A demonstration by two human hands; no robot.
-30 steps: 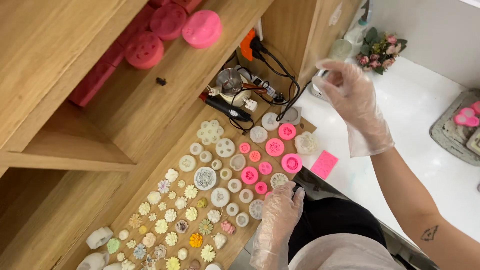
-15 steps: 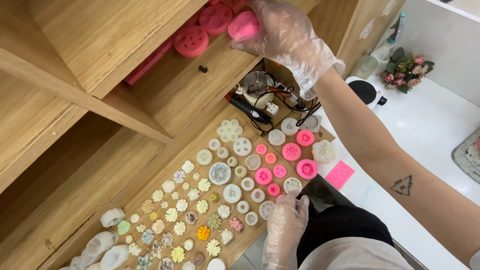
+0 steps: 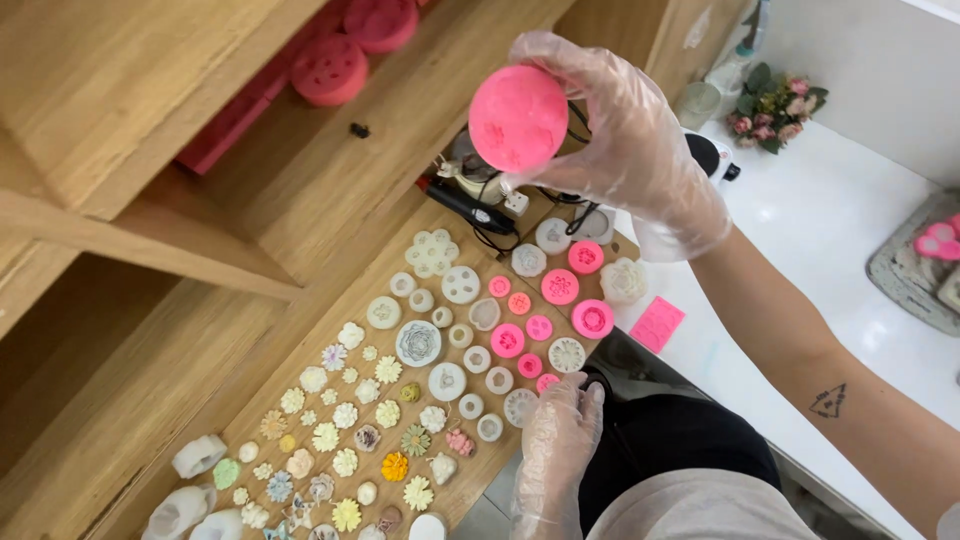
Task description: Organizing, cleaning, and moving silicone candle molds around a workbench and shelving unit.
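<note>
While the right hand (image 3: 625,140) is holding a round pink mould (image 3: 518,118) aloft, the sorting of moulds is looking partly done.

Many small white, pink and flower-shaped moulds (image 3: 430,345) are already lying in rows on the wooden board (image 3: 560,225) below the grip; two more pink moulds (image 3: 330,68) are sitting on the shelf (image 3: 300,180) to its left. Right fingers are closing around the mould's rim, clamped on it. The left hand (image 3: 560,435) is resting open, fingertips touching the board's near edge.
</note>
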